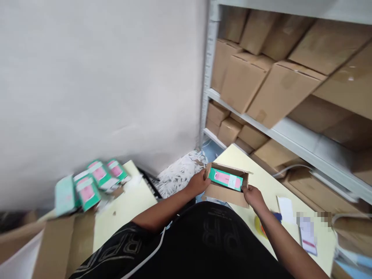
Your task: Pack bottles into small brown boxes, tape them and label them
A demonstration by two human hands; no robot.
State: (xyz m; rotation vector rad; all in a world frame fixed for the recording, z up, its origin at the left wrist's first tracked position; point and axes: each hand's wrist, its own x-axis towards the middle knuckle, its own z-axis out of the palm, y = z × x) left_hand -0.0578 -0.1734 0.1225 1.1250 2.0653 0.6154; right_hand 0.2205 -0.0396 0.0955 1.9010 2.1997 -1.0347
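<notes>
A small open cardboard box (225, 192) sits at the corner of a pale yellow table (267, 182). Inside it lies a green and pink packet (227, 179). My left hand (199, 182) grips the box's left end, fingers curled on its flap. My right hand (252, 195) holds the box's right end, fingers wrapped on the edge. Both arms reach forward over my black shirt.
Several green and pink packets (88, 184) are piled on another yellow table (128, 203) at left, next to brown cardboard (62, 244). A metal shelf (290, 131) full of cardboard cartons stands at right. Shredded white paper (180, 172) covers the floor by the wall. Papers and tape lie on the right table.
</notes>
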